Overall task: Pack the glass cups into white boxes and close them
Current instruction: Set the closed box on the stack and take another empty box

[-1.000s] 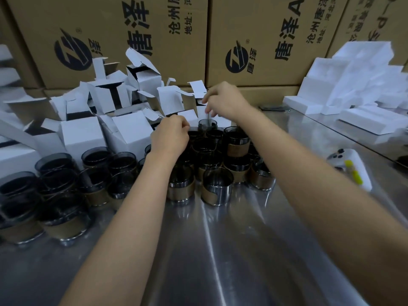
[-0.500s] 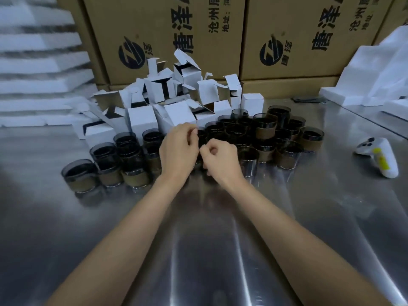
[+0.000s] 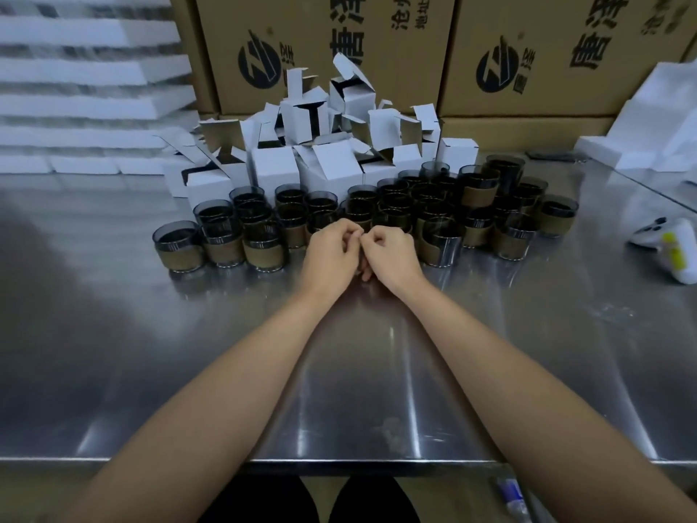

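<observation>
Several dark glass cups (image 3: 223,239) with tan sleeves stand packed together across the middle of the steel table (image 3: 350,356). Behind them lies a heap of small white boxes (image 3: 329,164), most with their flaps open. My left hand (image 3: 331,251) and my right hand (image 3: 393,255) rest side by side on the table just in front of the cups. Both have curled fingers, and their fingertips meet between them. I see nothing held in either hand. The cup nearest my right hand (image 3: 440,241) stands a little to its right.
Large brown cartons (image 3: 332,35) form a wall behind the boxes. White foam sheets are stacked at the left (image 3: 86,92) and at the right (image 3: 660,118). A white and yellow handheld device (image 3: 669,248) lies at the right. The table's front edge (image 3: 358,462) is close to me.
Both hands have drawn back from among the cups toward me and come together. The view has pulled back and tilted down, so the table's front edge now shows.
</observation>
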Demonstrator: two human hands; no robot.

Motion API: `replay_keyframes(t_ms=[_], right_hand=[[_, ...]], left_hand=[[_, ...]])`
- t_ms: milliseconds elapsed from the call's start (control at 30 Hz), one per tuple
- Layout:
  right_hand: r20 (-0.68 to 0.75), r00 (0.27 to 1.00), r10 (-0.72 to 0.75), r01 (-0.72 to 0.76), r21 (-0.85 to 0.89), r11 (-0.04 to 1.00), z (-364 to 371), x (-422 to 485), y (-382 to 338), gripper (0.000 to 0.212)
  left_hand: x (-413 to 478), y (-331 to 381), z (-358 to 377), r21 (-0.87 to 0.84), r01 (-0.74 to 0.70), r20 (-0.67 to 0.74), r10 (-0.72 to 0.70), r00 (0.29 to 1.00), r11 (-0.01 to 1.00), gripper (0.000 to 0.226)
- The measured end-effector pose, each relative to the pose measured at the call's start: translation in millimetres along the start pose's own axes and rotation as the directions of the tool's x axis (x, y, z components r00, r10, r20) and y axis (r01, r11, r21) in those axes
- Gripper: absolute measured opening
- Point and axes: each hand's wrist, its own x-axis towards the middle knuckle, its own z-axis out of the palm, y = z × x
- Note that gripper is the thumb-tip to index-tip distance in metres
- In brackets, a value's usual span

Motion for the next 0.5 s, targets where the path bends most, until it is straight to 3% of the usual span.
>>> replay_keyframes(t_ms=[233,400,500], right_hand=[[-0.082,0.987,-0.138,0.128,-0.119,0.985,0,3,-3,0.029],[-0.273,0.906,-0.323,0.265,-0.227,0.937,-3,42,-24,0.024],[-0.165,0.946,-0.278,0.197,-0.390,0.900,4,83,-32,0.022]], left_hand=[[3,0,1,-0.060,0.071,-0.011,-0.072,0.997,0.996,0.016],[6,0,4,-0.009,0.100,0.117,-0.098,0.988,0.995,0.023],[6,1,7,0.081,0.039,0.182,-0.053,0.982,0.996,0.032]])
